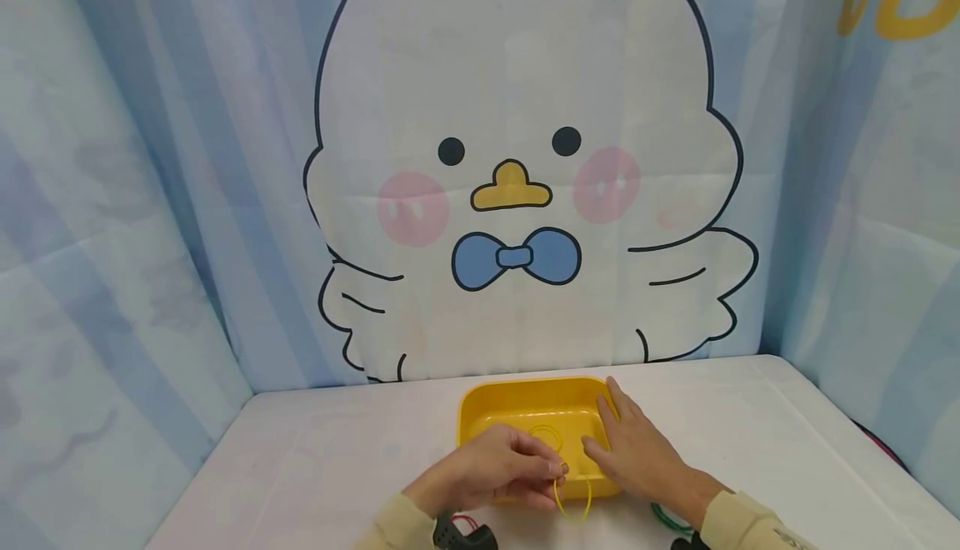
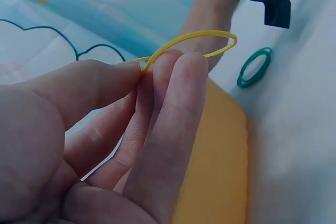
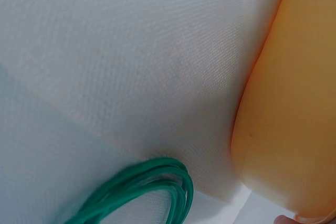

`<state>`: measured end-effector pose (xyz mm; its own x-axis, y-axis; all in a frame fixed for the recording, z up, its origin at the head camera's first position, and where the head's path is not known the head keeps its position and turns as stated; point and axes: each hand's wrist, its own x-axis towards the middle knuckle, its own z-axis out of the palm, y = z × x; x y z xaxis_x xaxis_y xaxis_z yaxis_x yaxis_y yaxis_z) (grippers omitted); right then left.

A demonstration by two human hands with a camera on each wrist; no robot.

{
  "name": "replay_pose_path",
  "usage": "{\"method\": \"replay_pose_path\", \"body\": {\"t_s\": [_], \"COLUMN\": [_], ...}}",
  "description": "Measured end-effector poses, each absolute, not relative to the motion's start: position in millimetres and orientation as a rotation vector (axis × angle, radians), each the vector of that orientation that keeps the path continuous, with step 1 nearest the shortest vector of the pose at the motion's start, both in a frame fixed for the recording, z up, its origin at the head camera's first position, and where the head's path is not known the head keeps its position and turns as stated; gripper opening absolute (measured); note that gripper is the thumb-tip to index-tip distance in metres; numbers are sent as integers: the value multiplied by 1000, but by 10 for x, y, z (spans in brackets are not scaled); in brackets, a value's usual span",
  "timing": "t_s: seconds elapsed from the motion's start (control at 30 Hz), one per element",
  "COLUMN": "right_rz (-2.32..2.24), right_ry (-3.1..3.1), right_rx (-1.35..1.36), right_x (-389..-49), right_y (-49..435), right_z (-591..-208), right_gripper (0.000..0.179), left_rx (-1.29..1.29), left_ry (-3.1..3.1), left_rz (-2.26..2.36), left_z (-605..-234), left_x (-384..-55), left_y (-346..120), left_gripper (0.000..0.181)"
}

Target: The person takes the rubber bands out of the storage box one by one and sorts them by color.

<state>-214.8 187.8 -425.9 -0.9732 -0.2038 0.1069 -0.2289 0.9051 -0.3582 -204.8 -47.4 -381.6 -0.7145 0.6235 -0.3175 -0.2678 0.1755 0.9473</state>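
Note:
My left hand [image 1: 491,467] pinches a yellow rubber band [image 2: 190,35] between thumb and fingertips, over the near side of a yellow plastic tray [image 1: 540,382]. The band's free loop hangs below the fingers in the head view. At the tray's right side, my right hand [image 1: 648,454] has its fingers spread and relaxed against the rim, with nothing gripped. More yellow rubber bands [image 1: 546,427] lie on the tray floor, partly hidden behind the left hand. The right wrist view catches the tray's outer wall [image 3: 289,108] and just a sliver of fingertip.
Several green rubber bands [image 3: 170,167] lie on the white tablecloth [image 1: 337,450] right of the tray, under the right forearm. Red rubber bands [image 1: 467,520] show beside the left wrist. A curtain with a cartoon bird [image 1: 517,75] hangs behind the table.

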Motion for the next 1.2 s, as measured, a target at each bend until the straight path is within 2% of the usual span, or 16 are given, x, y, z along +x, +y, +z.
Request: {"method": "replay_pose_path", "body": {"t_s": [0.27, 0.53, 1.2], "right_rz": [581, 586, 595], "right_ry": [-2984, -3022, -3013], "right_rx": [350, 313, 312], "right_x": [-2163, -2163, -2150], "right_y": [1886, 1877, 1869], "right_z": [-4269, -4271, -4254], "right_gripper": [72, 72, 73], "left_rx": [367, 387, 371], "left_ry": [1780, 1848, 2032], "left_rz": [1529, 1476, 1312], "left_z": [-3899, -4014, -4214], "left_x": [-1958, -1841, -1651], "left_y": [-404, -334, -274], "left_gripper": [24, 15, 9]}}
